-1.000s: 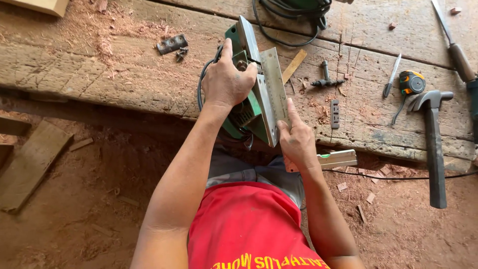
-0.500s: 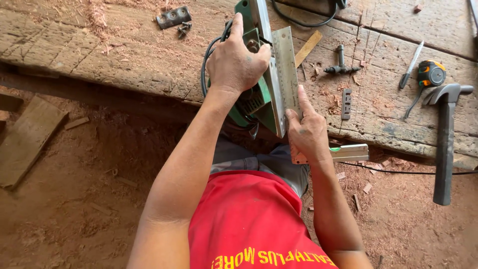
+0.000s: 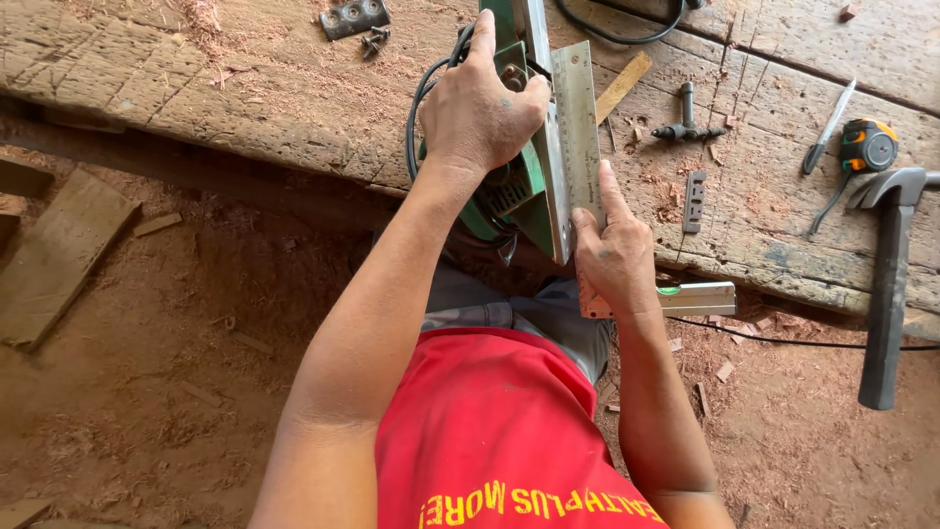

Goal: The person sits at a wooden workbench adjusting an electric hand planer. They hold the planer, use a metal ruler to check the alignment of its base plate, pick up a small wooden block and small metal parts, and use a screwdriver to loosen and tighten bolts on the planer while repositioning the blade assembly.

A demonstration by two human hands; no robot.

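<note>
A green planer (image 3: 514, 186) is being held on its side at the near edge of the bench (image 3: 196, 98), its flat sole turned toward the right. It is being gripped from above by the left hand (image 3: 480, 108), whose fingers are curled shut over its top, so that the tool is lying directly under and below that hand. A steel square (image 3: 578, 127) is being pressed flat against the sole by the right hand (image 3: 612, 255); the forefinger is being stretched up along the blade while the other fingers are closed about the square's stock (image 3: 685, 299), which is jutting out to the right just beside the hand.

No containers are being shown. Loose on the bench to the right, well apart from both hands, a hammer (image 3: 886, 284), a tape measure (image 3: 867, 145), a key wrench (image 3: 685, 122) and a small metal plate (image 3: 693, 201) are lying. Screws (image 3: 372, 39) are lying beside another plate (image 3: 352, 17) at the top.
</note>
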